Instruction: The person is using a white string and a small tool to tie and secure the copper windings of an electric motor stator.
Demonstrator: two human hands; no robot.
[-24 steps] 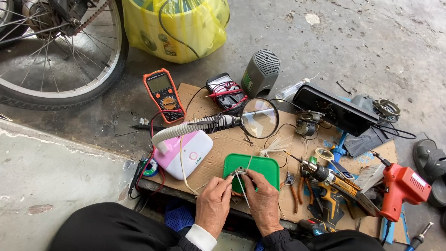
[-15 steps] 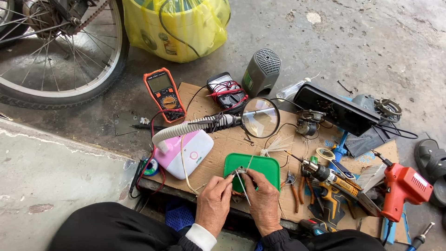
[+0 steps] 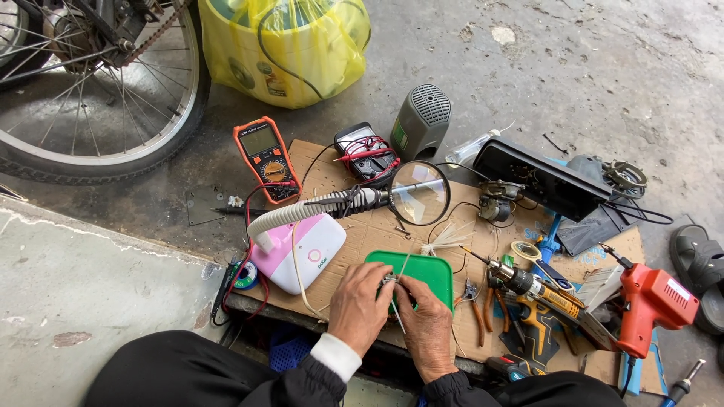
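My left hand [image 3: 362,305] and my right hand [image 3: 427,324] meet over a green plastic lid [image 3: 430,271] lying on a sheet of cardboard [image 3: 362,234]. Both hands pinch a small metal part with thin pale wires [image 3: 396,286] running from it; the part is too small to identify. A magnifying glass [image 3: 420,193] on a flexible white neck rises from a pink and white base [image 3: 302,252] just left of my hands.
An orange multimeter [image 3: 265,157], a black meter [image 3: 366,152] and a grey fan [image 3: 421,120] sit at the back. A drill [image 3: 528,286], pliers [image 3: 477,305], tape roll [image 3: 526,251] and red soldering gun [image 3: 650,305] lie right. A bicycle wheel [image 3: 98,98] and yellow bag [image 3: 286,45] stand behind.
My hands stay over the green lid with only slight finger movement on the wires. Nothing else has moved.
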